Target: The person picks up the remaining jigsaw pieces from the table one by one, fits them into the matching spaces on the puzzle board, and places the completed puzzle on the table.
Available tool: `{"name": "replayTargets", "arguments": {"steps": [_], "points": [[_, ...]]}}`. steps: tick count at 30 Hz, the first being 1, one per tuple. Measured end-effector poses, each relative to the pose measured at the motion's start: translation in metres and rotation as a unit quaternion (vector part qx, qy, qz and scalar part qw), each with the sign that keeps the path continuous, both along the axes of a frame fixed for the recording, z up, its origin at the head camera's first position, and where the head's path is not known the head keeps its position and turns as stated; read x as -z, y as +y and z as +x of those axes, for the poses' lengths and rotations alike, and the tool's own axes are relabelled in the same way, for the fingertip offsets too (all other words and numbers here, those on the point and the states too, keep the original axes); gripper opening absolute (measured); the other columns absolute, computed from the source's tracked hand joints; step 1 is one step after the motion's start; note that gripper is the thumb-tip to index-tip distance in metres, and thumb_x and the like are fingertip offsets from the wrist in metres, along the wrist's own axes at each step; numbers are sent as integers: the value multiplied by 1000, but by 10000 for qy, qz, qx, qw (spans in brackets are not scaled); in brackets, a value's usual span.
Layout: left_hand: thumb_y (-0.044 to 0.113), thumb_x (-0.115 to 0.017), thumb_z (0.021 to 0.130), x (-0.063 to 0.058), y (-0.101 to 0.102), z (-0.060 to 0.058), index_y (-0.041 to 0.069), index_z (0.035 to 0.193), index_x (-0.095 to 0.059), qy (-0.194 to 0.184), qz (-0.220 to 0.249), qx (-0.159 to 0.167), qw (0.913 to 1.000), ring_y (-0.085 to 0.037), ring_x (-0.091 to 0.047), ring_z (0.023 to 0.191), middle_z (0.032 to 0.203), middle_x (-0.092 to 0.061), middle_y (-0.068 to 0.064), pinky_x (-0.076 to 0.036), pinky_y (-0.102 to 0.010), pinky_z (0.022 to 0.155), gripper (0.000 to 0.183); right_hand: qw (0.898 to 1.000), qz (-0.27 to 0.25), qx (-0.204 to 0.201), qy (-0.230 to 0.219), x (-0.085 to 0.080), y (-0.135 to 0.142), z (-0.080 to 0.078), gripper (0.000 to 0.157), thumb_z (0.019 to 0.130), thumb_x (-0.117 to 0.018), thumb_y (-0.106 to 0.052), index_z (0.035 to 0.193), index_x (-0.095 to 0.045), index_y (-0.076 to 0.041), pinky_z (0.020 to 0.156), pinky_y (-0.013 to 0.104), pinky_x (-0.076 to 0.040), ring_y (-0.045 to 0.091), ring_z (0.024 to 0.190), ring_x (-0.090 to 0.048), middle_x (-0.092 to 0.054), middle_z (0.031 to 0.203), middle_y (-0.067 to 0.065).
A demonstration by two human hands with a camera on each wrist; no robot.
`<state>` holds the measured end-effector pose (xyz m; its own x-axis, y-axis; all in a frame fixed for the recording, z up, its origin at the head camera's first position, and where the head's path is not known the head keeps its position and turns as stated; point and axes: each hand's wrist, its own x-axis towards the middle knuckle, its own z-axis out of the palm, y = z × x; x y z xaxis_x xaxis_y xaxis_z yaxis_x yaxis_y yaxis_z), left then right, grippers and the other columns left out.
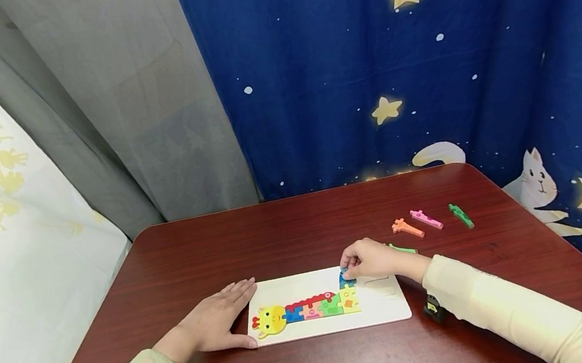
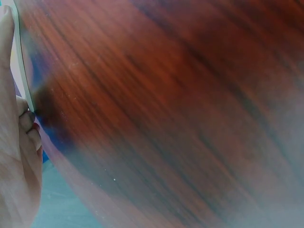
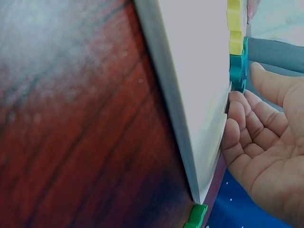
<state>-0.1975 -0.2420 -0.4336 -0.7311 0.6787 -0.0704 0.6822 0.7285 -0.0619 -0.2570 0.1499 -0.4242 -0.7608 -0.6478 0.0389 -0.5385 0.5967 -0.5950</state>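
A white puzzle board lies on the table, bearing a giraffe puzzle with a yellow head at left and a row of coloured neck pieces running right to a yellow piece. Beside the board's left edge, my left hand rests with fingers extended, its thumb at the near corner. My right hand pinches a blue puzzle piece between thumb and fingertips, just above the yellow piece. In the right wrist view this piece looks teal, and its far side is hidden.
Loose puzzle pieces lie on the table beyond my right hand: an orange one, a pink one and a dark green one. A light green piece sits partly behind my right wrist. Curtains hang behind the dark red table.
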Motion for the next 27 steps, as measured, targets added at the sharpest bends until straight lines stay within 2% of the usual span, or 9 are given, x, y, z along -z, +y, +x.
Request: {"name": "replayTargets", "arguments": {"steps": [21,27], "points": [[85,-40,78,1,0,-1,5,152,-32,73,117,86,9999,-25,-29,142,156,-30,-9,-31,-42,111,110,9999,-87,-62,-25,-1,5,-4,9,88,-74,-21,92,-73,-13,64,25,-49,8,70,-55,-61,74,-11],[87,-38,77,1,-1,-3,7,153,-29,74,61,65,9999,-23,-27,143,157,-28,-7,-30,-39,112,111,9998,-186,28,52,-4,9,-6,13,87,-74,-22,95,-73,-11,67,25,-50,8,72,-56,-63,76,-11]]}}
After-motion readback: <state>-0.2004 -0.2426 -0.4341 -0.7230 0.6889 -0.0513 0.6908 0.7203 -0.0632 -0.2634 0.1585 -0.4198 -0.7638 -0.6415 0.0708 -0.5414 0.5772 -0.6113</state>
